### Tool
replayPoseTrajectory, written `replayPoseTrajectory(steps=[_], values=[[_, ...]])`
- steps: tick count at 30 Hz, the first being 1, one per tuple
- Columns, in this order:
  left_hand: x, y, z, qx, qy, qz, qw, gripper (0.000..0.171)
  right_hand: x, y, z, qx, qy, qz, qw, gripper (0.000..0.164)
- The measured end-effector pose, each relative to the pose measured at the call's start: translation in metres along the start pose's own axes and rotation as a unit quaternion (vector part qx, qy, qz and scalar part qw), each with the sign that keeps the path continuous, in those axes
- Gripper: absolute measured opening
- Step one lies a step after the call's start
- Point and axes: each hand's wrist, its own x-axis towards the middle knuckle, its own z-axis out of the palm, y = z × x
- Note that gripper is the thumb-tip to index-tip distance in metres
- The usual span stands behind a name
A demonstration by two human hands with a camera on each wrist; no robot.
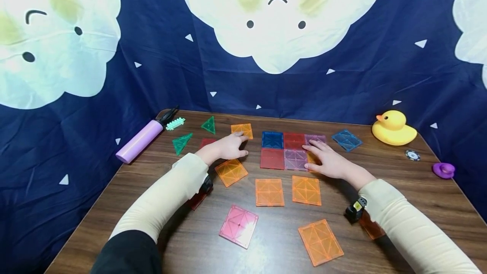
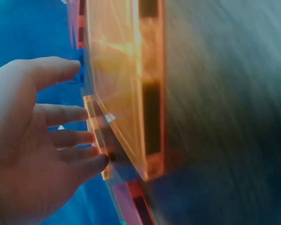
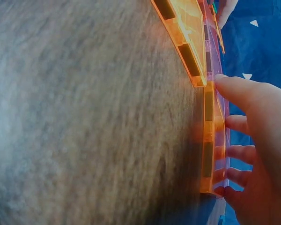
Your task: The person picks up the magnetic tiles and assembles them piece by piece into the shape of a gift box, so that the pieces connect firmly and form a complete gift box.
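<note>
A block of translucent square magnetic tiles lies flat on the table, two rows deep: dark blue [image 1: 272,140], red [image 1: 294,141] and purple [image 1: 312,138] behind, red [image 1: 272,158], purple [image 1: 295,159] and orange in front. My right hand [image 1: 328,159] rests over the orange tile [image 3: 208,136] at the right end, partly hiding it, fingers spread and thumb tip by the front purple tile. To the left, my left hand [image 1: 229,146] reaches with fairly straight fingers to another orange tile [image 1: 246,130], fingertips at its near edge. Neither hand is curled round a tile.
Nearer orange tiles [image 1: 269,192] and a pink tile [image 1: 239,226] lie loose. Green triangles [image 1: 182,143] and a lilac pump [image 1: 140,141] are at left. A blue tile [image 1: 346,140], yellow duck [image 1: 393,129], poker chip [image 1: 412,155] and purple duck [image 1: 443,170] are at right.
</note>
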Motion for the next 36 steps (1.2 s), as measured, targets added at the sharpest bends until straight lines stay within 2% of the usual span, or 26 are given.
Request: replayPoseTrajectory(steps=[6,13,19,24,27,31,34,36], values=[[-0.001,0.013,0.002,0.001,-0.011,0.033,0.9994,0.059,0.000,0.000,0.000,-0.002,0.000,0.000,1.000,0.068],[-0.007,0.027,0.003,-0.003,-0.024,0.036,0.9991,0.059,0.000,-0.002,-0.001,0.003,0.001,0.000,1.000,0.067],[-0.008,0.026,0.005,-0.008,-0.025,0.038,0.9989,0.059,-0.001,-0.003,-0.001,0.001,0.003,-0.001,1.000,0.067],[-0.011,0.022,0.006,-0.025,-0.005,0.051,0.9984,0.055,-0.002,-0.002,0.000,0.003,0.004,-0.003,1.000,0.066],[-0.025,0.026,0.005,-0.019,0.030,0.032,0.9988,0.055,-0.002,-0.001,0.002,0.002,0.003,-0.004,1.000,0.067],[-0.061,0.041,0.007,0.012,0.078,-0.017,0.9967,0.058,-0.001,0.000,0.002,0.001,0.004,-0.006,1.000,0.067],[-0.090,0.052,0.015,0.031,0.071,-0.042,0.9961,0.060,0.000,0.001,0.002,0.002,0.004,-0.005,1.000,0.067],[-0.103,0.058,0.023,0.033,0.044,-0.047,0.9974,0.062,0.000,0.001,0.001,0.001,0.002,-0.003,1.000,0.068]])
